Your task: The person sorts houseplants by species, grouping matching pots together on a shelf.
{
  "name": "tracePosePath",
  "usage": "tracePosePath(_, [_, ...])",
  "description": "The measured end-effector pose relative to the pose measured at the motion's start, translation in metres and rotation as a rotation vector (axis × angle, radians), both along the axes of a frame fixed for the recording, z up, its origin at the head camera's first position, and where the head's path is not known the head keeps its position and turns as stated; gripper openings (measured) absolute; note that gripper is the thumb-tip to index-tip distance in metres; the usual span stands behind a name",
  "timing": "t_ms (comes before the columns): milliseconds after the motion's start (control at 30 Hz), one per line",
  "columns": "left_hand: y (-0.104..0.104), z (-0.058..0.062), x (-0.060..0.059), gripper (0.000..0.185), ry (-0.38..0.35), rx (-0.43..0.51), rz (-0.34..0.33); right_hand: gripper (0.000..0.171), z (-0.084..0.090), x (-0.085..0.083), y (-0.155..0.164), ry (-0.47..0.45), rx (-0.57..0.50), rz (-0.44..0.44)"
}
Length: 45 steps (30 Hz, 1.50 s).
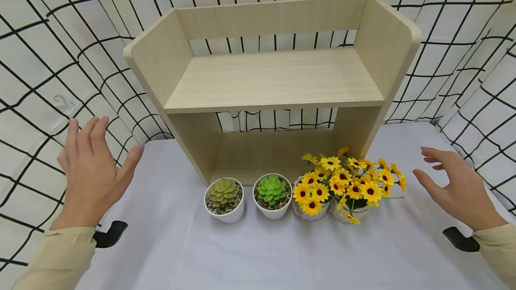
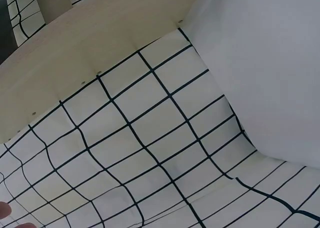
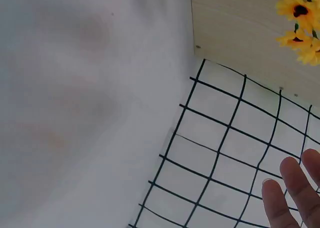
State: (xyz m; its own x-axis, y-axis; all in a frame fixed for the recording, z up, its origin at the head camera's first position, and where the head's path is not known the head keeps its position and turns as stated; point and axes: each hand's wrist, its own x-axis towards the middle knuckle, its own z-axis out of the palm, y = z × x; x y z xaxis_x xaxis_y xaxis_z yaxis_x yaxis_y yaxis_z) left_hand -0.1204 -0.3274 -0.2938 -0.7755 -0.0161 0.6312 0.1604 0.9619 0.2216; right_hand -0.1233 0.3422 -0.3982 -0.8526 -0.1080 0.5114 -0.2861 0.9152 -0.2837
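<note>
My left hand is raised at the left, fingers straight and thumb spread, holding nothing. At the right, my right hand hovers beside the yellow flowers without touching them, its fingers relaxed. A white pot with a dull green succulent stands left of another with a bright green succulent. Two pots of yellow artificial sunflowers sit side by side to the right, their blooms overlapping. All the pots line up before a two-tier wooden shelf. In the right wrist view, fingertips appear at the lower right.
A white cloth covers the table under the pots. White walls with a black grid pattern surround the back and sides. Black wrist-worn pieces show near both cuffs.
</note>
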Motion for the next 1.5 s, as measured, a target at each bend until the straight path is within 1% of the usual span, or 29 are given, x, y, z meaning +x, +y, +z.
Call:
tracePosePath(67, [0.003, 0.003, -0.003, 0.098, 0.054, -0.012, -0.012, 0.061, -0.007, 0.001, -0.004, -0.001, -0.025, 0.01])
tracePosePath(133, [0.006, 0.006, -0.007, 0.098, 0.114, -0.028, -0.024, 0.06, -0.016, 0.002, -0.008, 0.011, -0.048, 0.04])
tracePosePath(267, [0.013, 0.01, -0.013, 0.086, 0.244, -0.057, -0.058, 0.06, -0.033, 0.006, -0.013, 0.013, -0.075, 0.094])
tracePosePath(333, [0.017, 0.013, -0.016, 0.081, 0.301, -0.057, -0.071, 0.056, -0.041, 0.007, -0.014, -0.009, -0.08, 0.108])
tracePosePath(400, [0.021, 0.016, -0.02, 0.079, 0.344, -0.049, -0.079, 0.052, -0.046, 0.008, -0.015, -0.035, -0.083, 0.11])
tracePosePath(500, [0.026, 0.021, -0.023, 0.079, 0.376, -0.037, -0.086, 0.045, -0.05, 0.009, -0.017, -0.058, -0.078, 0.116])
tracePosePath(567, [0.029, 0.025, -0.026, 0.078, 0.385, -0.035, -0.088, 0.038, -0.049, 0.011, -0.019, -0.074, -0.073, 0.122])
tracePosePath(633, [0.031, 0.028, -0.028, 0.078, 0.389, -0.031, -0.088, 0.03, -0.048, 0.012, -0.022, -0.111, -0.07, 0.131])
tracePosePath(733, [0.035, 0.032, -0.032, 0.076, 0.395, -0.029, -0.088, 0.017, -0.047, 0.014, -0.029, -0.225, -0.067, 0.137])
tracePosePath(800, [0.037, 0.034, -0.035, 0.076, 0.396, -0.034, -0.089, 0.013, -0.047, 0.016, -0.033, -0.309, -0.062, 0.146])
tracePosePath(867, [0.04, 0.036, -0.038, 0.076, 0.399, -0.036, -0.098, 0.012, -0.047, 0.018, -0.038, -0.362, -0.05, 0.158])
tracePosePath(933, [0.043, 0.038, -0.042, 0.078, 0.396, -0.04, -0.099, 0.012, -0.048, 0.02, -0.042, -0.363, -0.039, 0.175])
tracePosePath(1000, [0.046, 0.039, -0.045, 0.081, 0.395, -0.04, -0.101, 0.013, -0.05, 0.021, -0.046, -0.328, -0.04, 0.19])
tracePosePath(1100, [0.051, 0.041, -0.049, 0.084, 0.407, -0.033, -0.101, 0.017, -0.053, 0.024, -0.05, -0.291, -0.073, 0.211])
tracePosePath(1167, [0.055, 0.041, -0.052, 0.084, 0.427, -0.022, -0.099, 0.019, -0.055, 0.025, -0.052, -0.292, -0.111, 0.226])
tracePosePath(1233, [0.058, 0.041, -0.055, 0.084, 0.43, -0.024, -0.096, 0.022, -0.056, 0.025, -0.053, -0.297, -0.133, 0.24])
tracePosePath(1300, [0.059, 0.041, -0.058, 0.085, 0.426, -0.027, -0.089, 0.025, -0.057, 0.024, -0.055, -0.312, -0.144, 0.242])
tracePosePath(1367, [0.06, 0.041, -0.061, 0.085, 0.408, -0.036, -0.084, 0.026, -0.058, 0.024, -0.056, -0.332, -0.155, 0.237])
tracePosePath(1500, [0.06, 0.039, -0.067, 0.082, 0.371, -0.06, -0.088, 0.032, -0.06, 0.023, -0.06, -0.416, -0.197, 0.196])
